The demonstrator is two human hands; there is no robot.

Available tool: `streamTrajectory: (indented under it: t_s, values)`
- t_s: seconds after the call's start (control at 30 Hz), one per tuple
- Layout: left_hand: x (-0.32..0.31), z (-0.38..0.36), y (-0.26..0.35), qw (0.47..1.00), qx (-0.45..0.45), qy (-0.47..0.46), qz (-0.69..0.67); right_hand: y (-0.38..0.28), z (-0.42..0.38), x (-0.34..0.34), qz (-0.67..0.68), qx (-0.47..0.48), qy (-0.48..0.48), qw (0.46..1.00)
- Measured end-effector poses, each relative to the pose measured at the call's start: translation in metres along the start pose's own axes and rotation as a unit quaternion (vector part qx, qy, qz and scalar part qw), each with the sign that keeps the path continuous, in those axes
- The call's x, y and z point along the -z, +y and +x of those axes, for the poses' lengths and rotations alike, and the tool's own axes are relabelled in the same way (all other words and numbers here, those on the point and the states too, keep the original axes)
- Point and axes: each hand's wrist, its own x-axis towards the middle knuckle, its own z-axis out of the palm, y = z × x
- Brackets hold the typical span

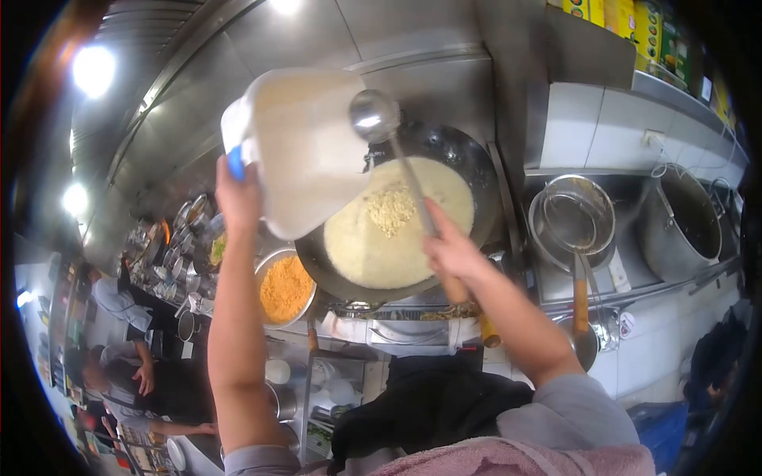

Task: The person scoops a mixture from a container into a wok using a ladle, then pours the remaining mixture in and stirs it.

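Observation:
My left hand (239, 194) grips the edge of a white plastic tub (298, 147), which is tilted over the left side of a large black wok (448, 143). A bit of blue shows by the fingers. My right hand (451, 247) is wrapped round the wooden handle of a ladle (375, 116), its metal bowl raised beside the tub's right side. Pale creamy liquid (377, 258) fills the wok, with a heap of chopped light-coloured bits (390, 210) in its middle. The tub's inside is blurred, with no clear contents visible.
A metal bowl of orange crumbly food (286, 289) stands left of the wok. On the right counter are a strainer (578, 218) over a pot and a tall stockpot (681, 222). Yellow boxes (619, 20) line a shelf. Other people (119, 381) stand at the far left.

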Motion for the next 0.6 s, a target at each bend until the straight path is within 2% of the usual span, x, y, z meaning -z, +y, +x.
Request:
streamTrajectory:
  t_s: [0.07, 0.1, 0.2, 0.23, 0.33, 0.37, 0.43, 0.47, 0.6]
  values:
    - [0.039, -0.009, -0.029, 0.990, 0.058, -0.013, -0.125, -0.014, -0.037, 0.040, -0.015, 0.024, -0.006, 1.000]
    - [0.054, -0.018, -0.049, 0.985, 0.071, -0.001, -0.154, -0.021, -0.057, 0.051, 0.015, 0.022, 0.022, 0.999]
    - [0.101, -0.056, -0.073, 0.955, 0.138, 0.057, -0.255, -0.031, -0.092, 0.070, -0.087, 0.077, 0.142, 0.983]
    - [0.112, -0.067, -0.086, 0.947, 0.146, 0.079, -0.276, -0.025, -0.095, 0.079, -0.081, 0.111, 0.155, 0.978]
    - [0.145, -0.103, -0.110, 0.903, 0.184, 0.120, -0.369, -0.037, -0.120, 0.069, -0.100, 0.089, 0.242, 0.961]
    - [0.152, -0.112, -0.110, 0.901, 0.186, 0.126, -0.372, -0.035, -0.127, 0.067, -0.097, 0.089, 0.244, 0.961]
    - [0.162, -0.128, -0.111, 0.858, 0.226, 0.190, -0.420, -0.028, -0.144, 0.062, -0.101, 0.090, 0.253, 0.958]
    - [0.164, -0.134, -0.121, 0.866, 0.214, 0.204, -0.403, -0.023, -0.153, 0.060, -0.095, 0.084, 0.243, 0.962]
    - [0.177, -0.155, -0.134, 0.856, 0.281, 0.236, -0.364, -0.014, -0.179, 0.027, -0.080, 0.065, 0.246, 0.964]
